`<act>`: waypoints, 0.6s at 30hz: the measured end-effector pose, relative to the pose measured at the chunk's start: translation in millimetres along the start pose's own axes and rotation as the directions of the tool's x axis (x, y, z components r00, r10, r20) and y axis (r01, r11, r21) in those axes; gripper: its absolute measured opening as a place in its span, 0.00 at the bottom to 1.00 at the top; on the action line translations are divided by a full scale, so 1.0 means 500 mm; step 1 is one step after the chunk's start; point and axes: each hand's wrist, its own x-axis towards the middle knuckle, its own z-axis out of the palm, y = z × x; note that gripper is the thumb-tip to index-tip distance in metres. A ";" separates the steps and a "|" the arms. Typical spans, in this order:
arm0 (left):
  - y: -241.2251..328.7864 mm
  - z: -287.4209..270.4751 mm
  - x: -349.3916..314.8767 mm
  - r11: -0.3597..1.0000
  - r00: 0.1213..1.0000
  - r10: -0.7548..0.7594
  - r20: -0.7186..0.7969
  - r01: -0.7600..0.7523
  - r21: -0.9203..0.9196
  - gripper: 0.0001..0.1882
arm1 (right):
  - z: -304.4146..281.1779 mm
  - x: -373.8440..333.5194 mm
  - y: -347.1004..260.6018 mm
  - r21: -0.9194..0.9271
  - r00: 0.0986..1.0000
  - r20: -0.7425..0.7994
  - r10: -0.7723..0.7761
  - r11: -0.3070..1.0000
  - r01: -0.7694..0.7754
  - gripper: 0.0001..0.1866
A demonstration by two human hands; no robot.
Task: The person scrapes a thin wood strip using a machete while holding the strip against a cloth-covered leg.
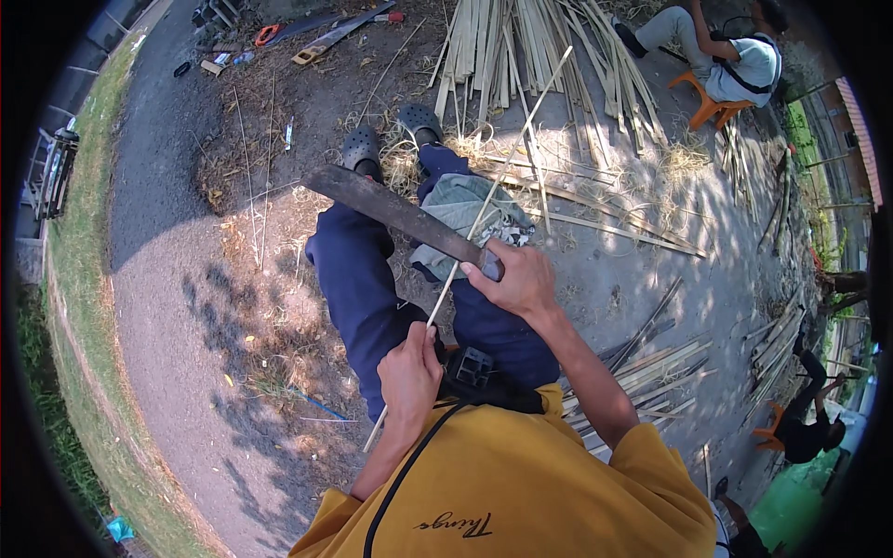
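My right hand (518,279) is closed round the handle of a machete (395,211), whose dark, broad blade points to the far left above my lap. A long, thin bamboo strip (502,167) runs slantwise from near my left elbow up toward the pile ahead. It passes at the machete's blade by the handle end, close to my right fingertips. Lower down, my left hand (409,372) is wrapped round the same strip, over my left thigh. A grey-green cloth (446,219) is draped over my right leg beneath the blade.
A large pile of split bamboo strips (502,56) lies ahead; more strips (642,377) lie to my right. Two saws (339,35) rest on the ground at the far left. Curly shavings (400,167) surround my shoes. A person on an orange stool (712,98) sits at far right.
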 end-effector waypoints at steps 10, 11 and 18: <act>-0.049 -0.028 -0.023 0.999 0.989 0.001 0.151 0.006 -0.044 0.12 | 0.004 0.002 0.011 0.017 0.998 -0.053 0.029 0.999 -0.028 0.26; -0.052 -0.043 -0.006 0.995 0.973 0.010 0.231 0.014 -0.103 0.12 | 0.004 0.000 0.011 0.003 0.996 -0.083 -0.013 1.000 0.013 0.26; -0.031 -0.033 0.100 0.950 0.972 0.113 0.205 -0.045 -0.310 0.16 | -0.001 0.002 0.013 0.018 0.998 0.001 0.063 0.998 -0.063 0.27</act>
